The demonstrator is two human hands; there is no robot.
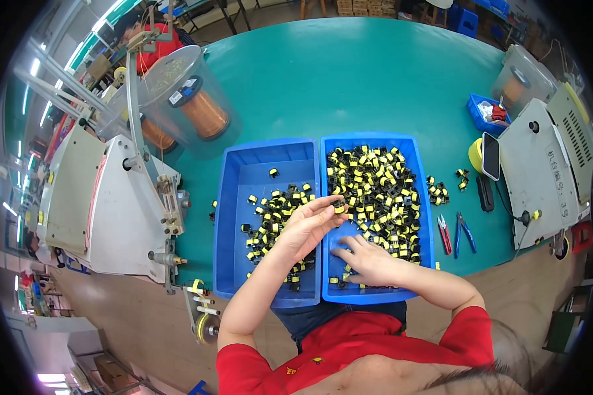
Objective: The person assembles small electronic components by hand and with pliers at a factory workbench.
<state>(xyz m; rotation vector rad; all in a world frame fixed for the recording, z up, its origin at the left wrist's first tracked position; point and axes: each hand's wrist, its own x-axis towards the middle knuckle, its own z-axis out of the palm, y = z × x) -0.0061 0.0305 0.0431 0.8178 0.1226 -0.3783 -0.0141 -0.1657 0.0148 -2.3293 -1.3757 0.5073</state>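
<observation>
Between the thumb and fingers of my left hand (310, 227) is a small black-and-yellow wound coil bobbin (339, 207), held above the shared rims of two blue bins. Many similar bobbins fill the right blue bin (375, 136), heaped thickest toward its far and right sides. My right hand (373, 263) is low inside that bin near its front left corner, fingers apart and nearest to a few loose bobbins. In the left blue bin (234, 197) a smaller pile of the same bobbins lies, partly hidden under my left hand and forearm.
White winding machines (122, 210) stand at the left; another machine casing (540, 164) is at the right. Copper wire spools (204, 113) sit behind the left bin. Red-handled snips (445, 234), blue pliers (466, 234), a phone (490, 157) and loose bobbins lie on the green table (349, 79).
</observation>
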